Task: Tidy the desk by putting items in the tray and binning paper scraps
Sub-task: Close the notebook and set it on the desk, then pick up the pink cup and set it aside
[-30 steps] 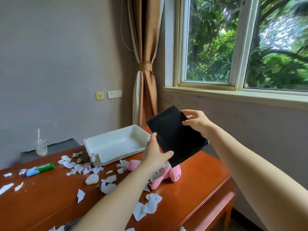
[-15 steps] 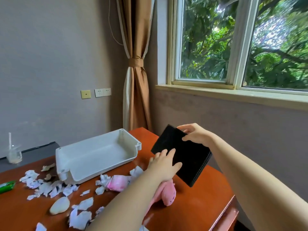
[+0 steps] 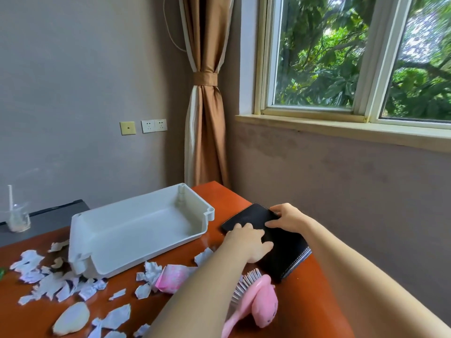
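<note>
Hands on a black notebook beside an empty tray

Both hands meet on a black notebook (image 3: 286, 251), which lies flat on the red-brown wooden desk (image 3: 307, 303) at the 3 o'clock side of the white tray (image 3: 136, 230), just apart from it and not in it. Left hand (image 3: 246, 240) is spread open, fingers straight and pressed flat on the near half of the cover. Right hand (image 3: 289, 219) rests at the notebook's far edge, thumb on top of the cover and fingers curled over the edge, gripping it.

Sweeping from left to right: at 9 o'clock of the view, a clear plastic cup (image 3: 17, 217) with a thin stick standing in it sits on a dark grey surface (image 3: 53, 215) behind the desk. Torn paper scraps (image 3: 46, 284) are strewn at the tray's 7 o'clock corner, some touching it, and more lie along the near edge of the desk. A smooth white oval piece (image 3: 70, 318) lies among them at 7 o'clock of the view. The tray stands at an angle and holds nothing. A crumpled pink packet (image 3: 174, 279) lies at the tray's 5 o'clock, with scraps against it. A pink hairbrush (image 3: 256, 303) lies bristles up under the left forearm, at the notebook's 6 o'clock.

Behind, wall sockets (image 3: 154, 125), a tied brown curtain (image 3: 207, 118) at 12 o'clock and a window (image 3: 341, 57) with green leaves at 2 o'clock.
</note>
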Demonstrator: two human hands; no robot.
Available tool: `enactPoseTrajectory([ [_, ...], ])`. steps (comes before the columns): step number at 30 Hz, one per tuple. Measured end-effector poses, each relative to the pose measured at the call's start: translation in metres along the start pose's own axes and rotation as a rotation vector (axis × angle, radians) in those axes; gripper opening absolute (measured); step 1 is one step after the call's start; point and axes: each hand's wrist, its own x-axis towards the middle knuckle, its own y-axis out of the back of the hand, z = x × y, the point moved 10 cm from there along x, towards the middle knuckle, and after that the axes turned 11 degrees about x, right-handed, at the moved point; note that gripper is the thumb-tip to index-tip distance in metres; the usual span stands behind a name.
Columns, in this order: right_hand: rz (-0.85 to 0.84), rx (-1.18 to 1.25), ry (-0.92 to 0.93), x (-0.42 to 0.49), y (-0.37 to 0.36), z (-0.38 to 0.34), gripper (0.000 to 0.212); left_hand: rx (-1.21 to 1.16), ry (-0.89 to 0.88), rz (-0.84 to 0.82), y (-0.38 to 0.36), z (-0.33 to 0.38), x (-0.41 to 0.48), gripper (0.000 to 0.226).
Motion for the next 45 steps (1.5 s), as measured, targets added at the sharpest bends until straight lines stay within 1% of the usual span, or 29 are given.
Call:
enactPoseTrajectory([
  [2,0.034,0.036,0.003,0.003,-0.007,0.006,0.034,0.035,0.011,0.037,-0.006,-0.002,0.002,0.056],
  [3,0.083,0.031,0.013,0.003,-0.009,0.009,0.033,0.051,0.02,0.058,-0.009,-0.003,0.002,0.055],
  [5,0.206,-0.005,0.046,0.001,-0.011,0.013,0.035,0.065,0.038,0.091,-0.012,-0.007,0.003,0.054],
  [7,0.275,-0.098,0.053,-0.004,-0.011,0.01,0.036,0.04,0.042,0.101,-0.011,-0.011,0.005,0.052],
  [10,0.3,-0.265,0.071,-0.011,-0.008,-0.004,0.034,-0.021,0.03,0.053,-0.011,-0.013,0.005,0.052],
  [12,0.295,-0.314,0.105,-0.016,-0.007,-0.02,0.031,-0.026,0.018,0.019,-0.008,-0.015,0.0,0.053],
  [14,0.279,-0.359,0.153,-0.019,-0.008,-0.037,0.027,0.036,0.004,0.011,0.002,-0.022,-0.006,0.055],
  [17,0.262,-0.383,0.212,-0.027,-0.006,-0.062,0.025,0.147,-0.002,0.076,0.025,-0.038,-0.018,0.054],
  [19,0.219,-0.356,0.237,-0.033,-0.008,-0.081,0.023,0.162,0.011,0.079,0.036,-0.05,-0.033,0.053],
  [21,0.139,-0.365,0.241,-0.041,-0.016,-0.102,0.022,0.189,0.032,0.066,0.042,-0.063,-0.053,0.052],
  [23,0.05,-0.383,0.235,-0.05,-0.027,-0.124,0.022,0.235,0.04,0.095,0.05,-0.075,-0.076,0.048],
  [26,0.003,-0.406,0.229,-0.069,-0.039,-0.16,0.018,0.307,0.058,0.113,0.059,-0.098,-0.115,0.045],
  [27,-0.019,-0.425,0.245,-0.077,-0.045,-0.173,0.021,0.329,0.068,0.109,0.06,-0.106,-0.129,0.046],
  [31,-0.094,-0.487,0.335,-0.113,-0.078,-0.226,0.041,0.36,0.117,0.072,0.067,-0.141,-0.197,0.053],
  [32,-0.111,-0.474,0.349,-0.123,-0.086,-0.238,0.043,0.353,0.136,0.069,0.07,-0.15,-0.215,0.053],
  [36,-0.196,-0.446,0.468,-0.169,-0.122,-0.295,0.037,0.332,0.228,0.098,0.082,-0.191,-0.287,0.054],
  [39,-0.228,-0.431,0.519,-0.199,-0.152,-0.333,0.037,0.33,0.309,0.103,0.085,-0.224,-0.341,0.055],
  [43,-0.319,-0.444,0.535,-0.238,-0.212,-0.371,0.036,0.325,0.416,0.062,0.07,-0.267,-0.412,0.057],
  [45,-0.335,-0.447,0.591,-0.254,-0.247,-0.395,0.036,0.277,0.483,0.039,0.058,-0.294,-0.452,0.057],
])
